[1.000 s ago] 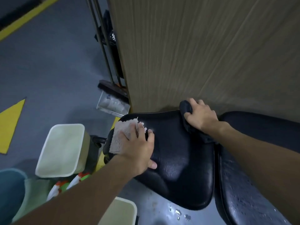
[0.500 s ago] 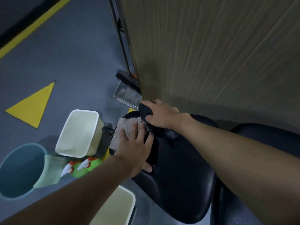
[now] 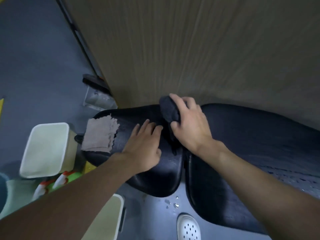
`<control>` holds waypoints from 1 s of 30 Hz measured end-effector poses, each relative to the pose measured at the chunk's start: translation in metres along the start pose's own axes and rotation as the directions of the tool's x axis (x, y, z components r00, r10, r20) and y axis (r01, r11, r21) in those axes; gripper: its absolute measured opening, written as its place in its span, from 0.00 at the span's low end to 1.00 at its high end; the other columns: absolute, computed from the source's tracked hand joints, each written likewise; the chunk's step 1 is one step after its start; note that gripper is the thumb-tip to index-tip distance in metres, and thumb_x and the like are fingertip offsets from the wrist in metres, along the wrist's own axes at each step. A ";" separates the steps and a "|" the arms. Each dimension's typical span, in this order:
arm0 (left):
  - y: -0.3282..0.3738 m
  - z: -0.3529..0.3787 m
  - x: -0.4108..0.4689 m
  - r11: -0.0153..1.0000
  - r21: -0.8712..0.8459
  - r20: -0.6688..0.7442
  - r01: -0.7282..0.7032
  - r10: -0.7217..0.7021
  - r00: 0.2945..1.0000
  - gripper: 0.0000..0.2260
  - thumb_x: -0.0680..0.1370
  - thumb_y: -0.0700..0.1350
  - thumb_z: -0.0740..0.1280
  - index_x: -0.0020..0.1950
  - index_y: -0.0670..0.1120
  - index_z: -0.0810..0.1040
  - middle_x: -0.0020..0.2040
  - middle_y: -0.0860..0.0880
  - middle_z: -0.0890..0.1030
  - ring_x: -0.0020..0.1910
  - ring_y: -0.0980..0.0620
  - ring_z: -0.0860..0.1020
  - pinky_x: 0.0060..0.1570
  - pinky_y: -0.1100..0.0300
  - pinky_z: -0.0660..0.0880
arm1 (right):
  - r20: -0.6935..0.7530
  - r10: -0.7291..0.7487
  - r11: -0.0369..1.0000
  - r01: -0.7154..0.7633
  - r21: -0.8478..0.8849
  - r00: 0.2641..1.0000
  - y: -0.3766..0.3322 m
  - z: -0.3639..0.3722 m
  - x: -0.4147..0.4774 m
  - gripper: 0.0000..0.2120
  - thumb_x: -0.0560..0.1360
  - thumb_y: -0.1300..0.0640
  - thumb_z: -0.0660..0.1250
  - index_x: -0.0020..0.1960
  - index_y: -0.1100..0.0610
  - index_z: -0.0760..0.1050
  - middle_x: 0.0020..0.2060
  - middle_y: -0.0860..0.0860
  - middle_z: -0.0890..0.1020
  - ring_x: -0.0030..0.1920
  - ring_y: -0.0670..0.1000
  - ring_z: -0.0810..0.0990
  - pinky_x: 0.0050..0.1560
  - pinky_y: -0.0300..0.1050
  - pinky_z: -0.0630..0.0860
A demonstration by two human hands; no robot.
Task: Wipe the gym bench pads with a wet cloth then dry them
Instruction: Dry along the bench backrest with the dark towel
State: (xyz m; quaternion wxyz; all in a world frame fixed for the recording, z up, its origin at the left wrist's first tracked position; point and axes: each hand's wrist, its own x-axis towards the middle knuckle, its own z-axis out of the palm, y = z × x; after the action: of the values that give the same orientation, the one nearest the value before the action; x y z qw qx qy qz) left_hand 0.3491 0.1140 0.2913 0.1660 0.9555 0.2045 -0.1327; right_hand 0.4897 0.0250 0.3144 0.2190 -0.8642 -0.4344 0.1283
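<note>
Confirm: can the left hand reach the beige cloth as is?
Likely yes: the cloth lies uncovered on the pad end, and the left hand rests open on the pad beside it, nothing between them.

**No readable text**

No words, numbers or brand marks can be read anywhere in the view. The spray bottles (image 3: 58,181) beside the bins (image 3: 46,149) are too blurred to show any label.
</note>
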 end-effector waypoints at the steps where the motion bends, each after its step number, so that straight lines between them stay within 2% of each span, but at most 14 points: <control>1: 0.013 0.002 0.003 0.998 -0.053 -0.030 -0.034 0.032 0.999 0.29 0.78 0.44 0.61 0.78 0.44 0.56 0.77 0.44 0.59 0.79 0.44 0.50 0.77 0.47 0.49 | -0.070 0.002 1.000 -0.002 -0.004 0.998 0.008 -0.012 -0.018 0.37 0.70 0.59 0.66 0.76 0.47 0.58 0.69 0.55 0.68 0.62 0.61 0.71 0.59 0.61 0.73; 4: 0.044 0.013 0.009 0.976 -0.200 -0.090 -0.091 0.074 0.993 0.25 0.79 0.39 0.61 0.76 0.42 0.61 0.74 0.44 0.65 0.78 0.45 0.55 0.75 0.51 0.54 | -0.151 0.045 0.992 -0.062 -0.107 0.987 0.035 -0.033 -0.065 0.39 0.68 0.56 0.67 0.76 0.48 0.57 0.72 0.55 0.65 0.65 0.61 0.69 0.61 0.62 0.71; 7: 0.061 0.035 0.016 0.975 -0.200 -0.094 -0.094 0.077 0.993 0.23 0.80 0.41 0.60 0.75 0.43 0.63 0.76 0.45 0.63 0.79 0.46 0.53 0.76 0.50 0.53 | 0.177 0.263 0.908 -0.182 -0.377 0.948 0.064 -0.025 -0.100 0.42 0.75 0.41 0.61 0.79 0.44 0.39 0.80 0.55 0.46 0.79 0.62 0.47 0.73 0.68 0.53; 8: 0.064 0.043 0.016 0.984 -0.160 -0.073 -0.081 0.070 0.995 0.23 0.80 0.43 0.58 0.76 0.44 0.63 0.78 0.45 0.59 0.79 0.45 0.49 0.77 0.48 0.49 | 0.228 0.320 0.866 -0.187 -0.463 0.920 0.070 -0.016 -0.109 0.43 0.76 0.35 0.57 0.79 0.45 0.33 0.80 0.55 0.41 0.79 0.61 0.40 0.74 0.68 0.48; 10: 0.068 0.056 0.016 0.995 -0.073 -0.028 -0.065 0.063 0.998 0.23 0.82 0.47 0.56 0.77 0.47 0.60 0.80 0.45 0.50 0.79 0.44 0.41 0.77 0.44 0.42 | 0.176 0.374 0.855 -0.265 -0.446 0.910 0.072 0.003 -0.118 0.47 0.74 0.28 0.53 0.78 0.47 0.29 0.80 0.57 0.39 0.79 0.59 0.40 0.75 0.65 0.48; 12: 0.069 0.063 0.013 0.997 -0.024 -0.017 -0.072 0.071 0.997 0.24 0.82 0.48 0.55 0.78 0.49 0.58 0.81 0.45 0.46 0.79 0.43 0.37 0.76 0.42 0.39 | 0.094 0.431 0.872 -0.388 -0.298 0.897 0.067 0.018 -0.114 0.44 0.76 0.31 0.54 0.79 0.48 0.32 0.80 0.55 0.43 0.79 0.58 0.44 0.74 0.62 0.51; 14: 0.069 0.065 0.012 0.997 -0.018 -0.052 -0.078 0.077 0.996 0.24 0.81 0.46 0.56 0.77 0.48 0.59 0.81 0.45 0.47 0.79 0.43 0.38 0.76 0.42 0.39 | 0.023 0.403 0.892 -0.387 -0.232 0.915 0.069 0.024 -0.112 0.38 0.80 0.40 0.57 0.80 0.47 0.38 0.80 0.53 0.47 0.79 0.56 0.47 0.75 0.61 0.52; 18: 0.061 0.061 0.015 0.987 -0.144 -0.110 -0.074 0.058 0.992 0.24 0.80 0.39 0.57 0.76 0.44 0.60 0.80 0.48 0.53 0.80 0.48 0.43 0.77 0.49 0.41 | 0.191 0.150 0.947 -0.085 -0.310 0.970 0.086 -0.001 -0.135 0.38 0.74 0.59 0.64 0.78 0.43 0.52 0.80 0.45 0.47 0.79 0.53 0.39 0.75 0.68 0.42; 20: 0.058 0.061 0.015 0.979 -0.186 -0.115 -0.086 0.066 0.991 0.24 0.79 0.38 0.57 0.76 0.43 0.61 0.80 0.48 0.55 0.80 0.49 0.44 0.77 0.50 0.41 | 0.283 0.181 0.948 -0.091 -0.305 0.942 0.089 -0.014 -0.149 0.40 0.70 0.57 0.66 0.76 0.39 0.52 0.80 0.44 0.44 0.78 0.53 0.33 0.75 0.67 0.37; 22: 0.060 0.063 0.016 0.980 -0.178 -0.134 -0.086 0.063 0.989 0.24 0.80 0.40 0.57 0.76 0.45 0.62 0.79 0.47 0.56 0.80 0.48 0.45 0.77 0.49 0.41 | 0.314 0.285 0.950 -0.224 -0.217 0.906 0.084 -0.010 -0.154 0.42 0.69 0.45 0.64 0.76 0.35 0.44 0.79 0.45 0.38 0.77 0.52 0.30 0.75 0.66 0.36; 23: 0.062 0.065 0.016 0.984 -0.161 -0.141 -0.079 0.056 0.988 0.24 0.80 0.42 0.57 0.77 0.46 0.62 0.79 0.47 0.56 0.80 0.46 0.45 0.77 0.47 0.40 | 0.298 0.291 0.946 -0.226 -0.233 0.909 0.080 0.000 -0.154 0.40 0.71 0.38 0.60 0.76 0.34 0.42 0.80 0.47 0.39 0.78 0.54 0.31 0.74 0.68 0.36; 25: 0.066 0.070 0.015 0.991 -0.111 -0.138 -0.072 0.056 0.989 0.24 0.81 0.45 0.56 0.78 0.49 0.60 0.80 0.46 0.53 0.79 0.44 0.43 0.76 0.44 0.39 | 0.179 0.241 0.915 -0.163 -0.368 0.954 0.078 0.022 -0.154 0.32 0.73 0.30 0.52 0.76 0.34 0.52 0.80 0.52 0.51 0.79 0.60 0.44 0.72 0.74 0.43; 27: 0.066 0.075 0.015 0.995 -0.064 -0.147 -0.076 0.066 0.987 0.25 0.81 0.45 0.57 0.79 0.50 0.59 0.80 0.46 0.53 0.79 0.43 0.43 0.76 0.43 0.39 | 0.129 0.224 0.873 -0.141 -0.466 0.966 0.083 0.035 -0.147 0.29 0.74 0.30 0.51 0.73 0.37 0.63 0.75 0.56 0.65 0.76 0.65 0.58 0.68 0.78 0.53; 30: 0.066 0.076 0.018 0.998 -0.047 -0.130 -0.052 0.046 0.990 0.28 0.80 0.45 0.57 0.80 0.49 0.55 0.81 0.48 0.51 0.80 0.45 0.41 0.76 0.45 0.37 | 0.095 0.139 0.859 -0.072 -0.508 0.986 0.092 0.037 -0.131 0.28 0.73 0.32 0.53 0.70 0.40 0.67 0.71 0.58 0.70 0.73 0.66 0.63 0.65 0.79 0.55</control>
State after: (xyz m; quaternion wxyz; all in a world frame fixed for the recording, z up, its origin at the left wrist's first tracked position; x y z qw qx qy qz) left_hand 0.3792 0.0352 0.2339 0.1795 0.9624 0.1944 -0.0616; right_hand 0.4607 -0.1190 0.2410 -0.0491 -0.9039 -0.4177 0.0779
